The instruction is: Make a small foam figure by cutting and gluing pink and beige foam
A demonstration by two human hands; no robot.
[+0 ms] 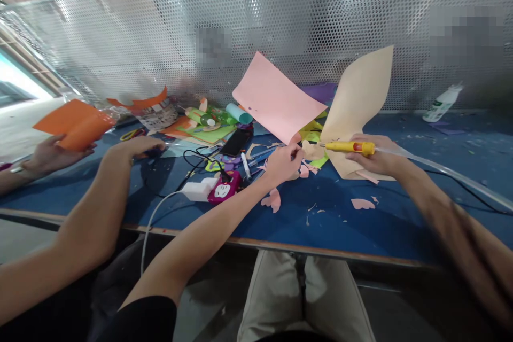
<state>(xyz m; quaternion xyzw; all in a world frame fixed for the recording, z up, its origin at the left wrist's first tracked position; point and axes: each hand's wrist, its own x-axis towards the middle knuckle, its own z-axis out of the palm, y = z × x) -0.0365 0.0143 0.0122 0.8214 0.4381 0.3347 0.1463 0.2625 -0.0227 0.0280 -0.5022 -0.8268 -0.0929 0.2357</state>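
A yellow pen-shaped tool [344, 147] with a clear rod trailing from its rear is gripped in the right hand [374, 156], its tip pointed left at a small beige paper cut-out [311, 150]. The cut-out is pinched between the closed fingertips of the left hand [282, 163], just beside the tip. Behind the hands, a large pink paper sheet [276, 96] is seen at left and a curled beige paper sheet [358, 91] at right. Pink paper scraps [273, 200] are strewn across the near part of the blue counter [288, 224]. To the left, a black phone [236, 142] and a magenta power socket block [224, 188] are seen; farther left, folded orange paper [78, 123] is held in a co-worker's hand [50, 156]. A white plastic bottle [443, 103] is stood at far right, tilted, before a perforated metal panel [304, 5].
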